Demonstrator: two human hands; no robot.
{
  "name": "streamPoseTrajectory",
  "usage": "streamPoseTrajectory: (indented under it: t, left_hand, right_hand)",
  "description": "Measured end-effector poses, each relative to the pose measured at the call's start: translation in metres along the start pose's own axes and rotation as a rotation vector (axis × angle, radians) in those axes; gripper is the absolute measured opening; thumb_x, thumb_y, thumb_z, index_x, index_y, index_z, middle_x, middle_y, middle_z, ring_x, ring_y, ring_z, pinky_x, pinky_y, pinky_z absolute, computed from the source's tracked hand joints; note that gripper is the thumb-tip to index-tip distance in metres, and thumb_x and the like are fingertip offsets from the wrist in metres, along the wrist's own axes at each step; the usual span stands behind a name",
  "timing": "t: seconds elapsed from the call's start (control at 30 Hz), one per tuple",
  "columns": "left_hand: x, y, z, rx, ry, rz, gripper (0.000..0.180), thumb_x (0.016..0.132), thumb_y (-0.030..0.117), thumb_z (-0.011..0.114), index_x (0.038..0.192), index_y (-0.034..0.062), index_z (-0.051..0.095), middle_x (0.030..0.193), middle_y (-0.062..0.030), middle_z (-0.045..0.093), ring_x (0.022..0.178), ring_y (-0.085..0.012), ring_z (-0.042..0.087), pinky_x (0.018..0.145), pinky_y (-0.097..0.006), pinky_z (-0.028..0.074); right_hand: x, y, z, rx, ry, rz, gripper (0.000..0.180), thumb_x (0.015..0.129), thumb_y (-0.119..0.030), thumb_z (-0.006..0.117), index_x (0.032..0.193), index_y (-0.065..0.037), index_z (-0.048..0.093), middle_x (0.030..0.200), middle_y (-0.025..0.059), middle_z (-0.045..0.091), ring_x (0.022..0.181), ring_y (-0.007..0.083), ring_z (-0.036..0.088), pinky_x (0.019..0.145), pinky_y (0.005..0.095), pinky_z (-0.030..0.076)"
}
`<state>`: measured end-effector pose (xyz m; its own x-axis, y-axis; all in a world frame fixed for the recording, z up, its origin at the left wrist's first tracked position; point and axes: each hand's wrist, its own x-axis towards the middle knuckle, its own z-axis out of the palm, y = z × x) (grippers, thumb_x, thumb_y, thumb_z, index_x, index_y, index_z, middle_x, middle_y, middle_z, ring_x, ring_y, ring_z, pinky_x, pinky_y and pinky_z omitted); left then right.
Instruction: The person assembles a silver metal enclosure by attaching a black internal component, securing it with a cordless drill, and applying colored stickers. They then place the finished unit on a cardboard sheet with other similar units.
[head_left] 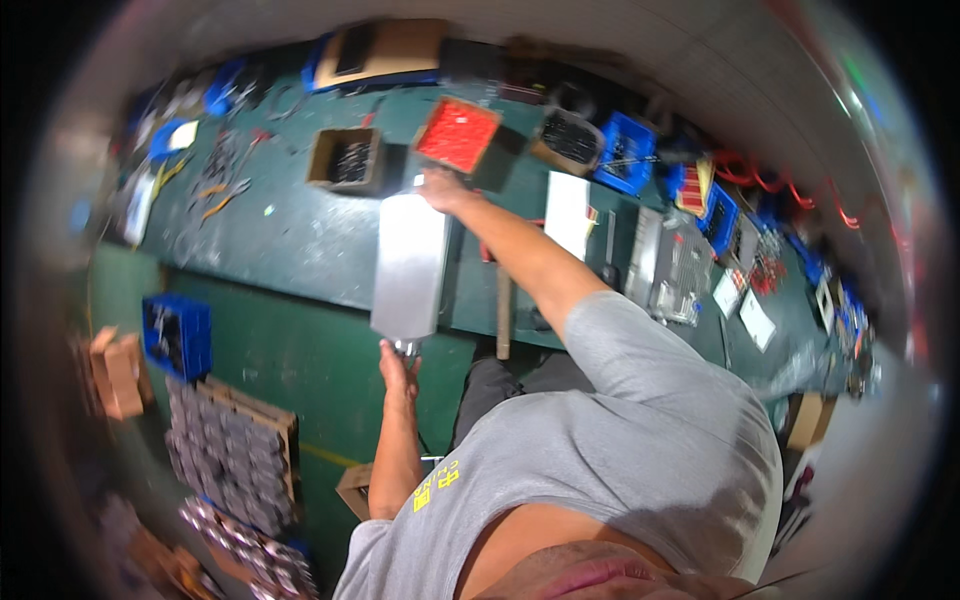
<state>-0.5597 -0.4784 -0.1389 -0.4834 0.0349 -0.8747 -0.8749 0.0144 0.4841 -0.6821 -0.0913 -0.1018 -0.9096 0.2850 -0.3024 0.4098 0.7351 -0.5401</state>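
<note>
A big green workbench (300, 240) fills the middle of the frame, with a green floor below it. Near the bottom middle, the left hand (398, 362) grips the near end of a long grey metal box (410, 262) that lies on the bench edge. Farther up, the right hand (440, 188) holds the box's far end, just below a red tray (457, 134) and beside a brown box of parts (345, 158).

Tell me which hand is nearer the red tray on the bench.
Right. The right hand grips the far end of the long metal case, just below the red tray. The left hand is at the case's near end, farther away.
</note>
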Motion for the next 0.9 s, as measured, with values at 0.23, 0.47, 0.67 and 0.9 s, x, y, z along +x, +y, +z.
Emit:
streamPoseTrajectory:
  t: [0.23, 0.47, 0.67, 0.9]
  left_hand:
    - [-0.009, 0.011, -0.02, 0.054, 0.113, 0.08, 0.06, 0.103, 0.055, 0.037, 0.138, 0.0091, 0.052, 0.136, -0.01, 0.057, 0.119, -0.0285, 0.059, 0.091, -0.047, 0.055]
    - [-0.075, 0.043, -0.007, 0.201, -0.024, 0.179, 0.065, 0.105, 0.055, 0.029, 0.15, 0.011, 0.042, 0.149, -0.0107, 0.048, 0.133, -0.0312, 0.051, 0.104, -0.047, 0.048]
    - [-0.126, 0.013, 0.026, 0.306, -0.075, 0.176, 0.067, 0.104, 0.058, 0.028, 0.15, 0.0114, 0.041, 0.146, -0.0094, 0.052, 0.129, -0.0296, 0.055, 0.101, -0.043, 0.05]
    - [-0.206, -0.097, 0.062, 0.331, -0.171, 0.115, 0.068, 0.101, 0.065, 0.033, 0.148, 0.0162, 0.043, 0.143, -0.0047, 0.054, 0.125, -0.0293, 0.058, 0.095, -0.046, 0.052]
  right_hand:
    - [-0.102, -0.024, -0.025, 0.218, 0.167, 0.088, 0.057, 0.093, -0.037, 0.057, 0.139, -0.004, 0.053, 0.141, 0.019, 0.05, 0.132, 0.0401, 0.043, 0.113, 0.0485, 0.035]
    - [-0.263, -0.013, -0.065, 0.434, 0.475, 0.063, 0.056, 0.09, -0.024, 0.061, 0.139, 0.001, 0.05, 0.133, 0.0226, 0.054, 0.126, 0.0422, 0.047, 0.107, 0.0503, 0.039]
    - [-0.376, 0.015, -0.096, 0.524, 0.55, -0.102, 0.052, 0.087, -0.018, 0.062, 0.134, 0.003, 0.056, 0.14, 0.0231, 0.052, 0.13, 0.0408, 0.045, 0.11, 0.0464, 0.038]
    - [-0.503, 0.073, -0.136, 0.56, 0.546, -0.225, 0.04, 0.085, -0.018, 0.064, 0.122, -0.002, 0.067, 0.144, 0.0215, 0.051, 0.129, 0.0378, 0.046, 0.11, 0.0448, 0.039]
